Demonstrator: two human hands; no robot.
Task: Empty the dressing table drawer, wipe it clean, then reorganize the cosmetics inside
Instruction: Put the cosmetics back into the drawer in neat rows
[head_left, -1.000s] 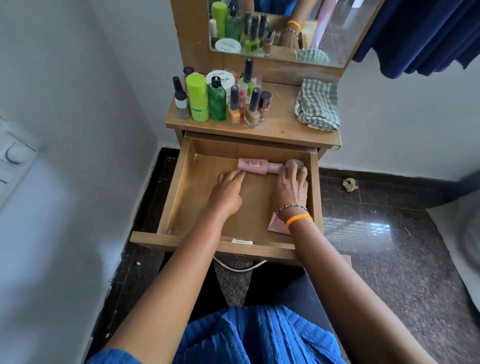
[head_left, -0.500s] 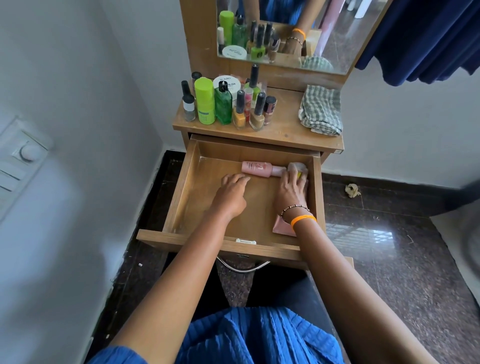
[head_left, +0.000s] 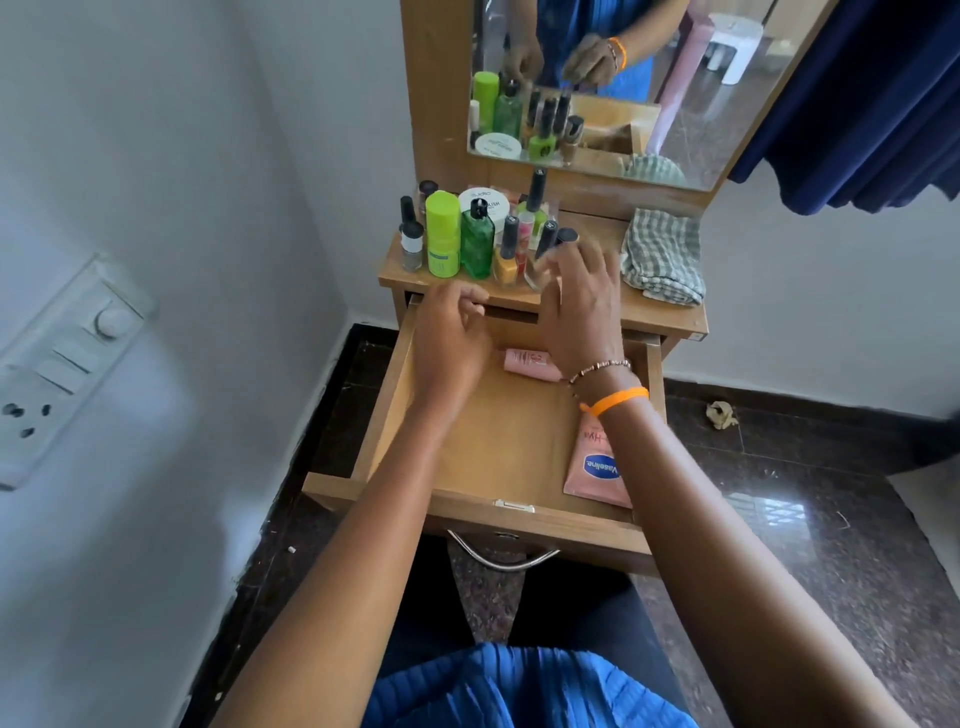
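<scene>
The wooden drawer (head_left: 383, 415) is pulled open. A pink bottle (head_left: 527, 362) lies at its back and a pink Vaseline tube (head_left: 597, 470) lies at its right front, partly under my right forearm. On the tabletop (head_left: 667, 314) above stand several cosmetics: a lime bottle (head_left: 442, 236), a green bottle (head_left: 475, 244), a white jar (head_left: 480, 201) and nail polishes (head_left: 506, 257). My right hand (head_left: 579, 306) is raised over the table's front edge, fingers spread and blurred, right beside the nail polishes, holding nothing. My left hand (head_left: 452, 338) hovers over the drawer's back left, loosely curled and empty.
A folded checked cloth (head_left: 662, 254) lies at the tabletop's right. The mirror (head_left: 691, 119) stands behind it. A wall with a switch panel (head_left: 67, 353) is close on the left, a dark curtain (head_left: 862, 104) hangs at the right, and a crumpled scrap (head_left: 721, 414) lies on the floor.
Both hands have lifted off the drawer floor. My right hand let go of the pink bottle's end and rose to the nail polishes on top; my left rose towards the drawer's back.
</scene>
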